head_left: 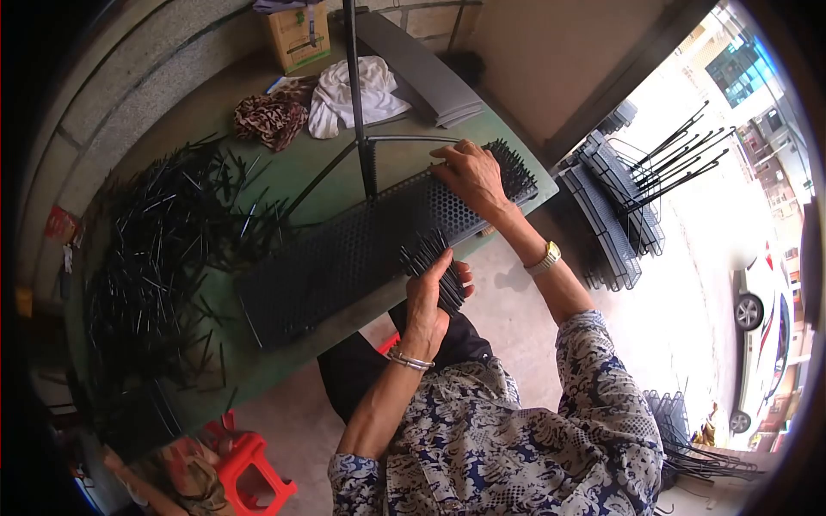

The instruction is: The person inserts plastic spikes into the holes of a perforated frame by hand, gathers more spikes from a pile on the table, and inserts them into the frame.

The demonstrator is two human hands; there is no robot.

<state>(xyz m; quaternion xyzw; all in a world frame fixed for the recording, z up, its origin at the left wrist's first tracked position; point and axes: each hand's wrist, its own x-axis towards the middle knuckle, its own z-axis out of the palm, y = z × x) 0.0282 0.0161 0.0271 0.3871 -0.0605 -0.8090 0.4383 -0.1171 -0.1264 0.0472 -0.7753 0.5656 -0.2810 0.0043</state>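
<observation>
A long dark perforated panel (pixel 344 254) lies slantwise on the green table (pixel 323 172). Black sticks (pixel 509 168) stand packed together at the panel's far right end. Just left of them is my right hand (pixel 471 176), its fingers curled down over the holes; what is between the fingertips is too small to tell. My left hand (pixel 428 292) is wrapped round a bundle of black sticks (pixel 439 262) over the panel's near edge. A large loose heap of similar sticks (pixel 155 249) covers the table's left part.
A black upright rod (pixel 353 77) rises behind the panel. White cloth (pixel 357 95), patterned cloth (pixel 271 119), a carton (pixel 298 39) and flat grey strips (pixel 422 73) lie farther back. Black racks (pixel 611 206) stand at right, a red stool (pixel 258 473) at lower left.
</observation>
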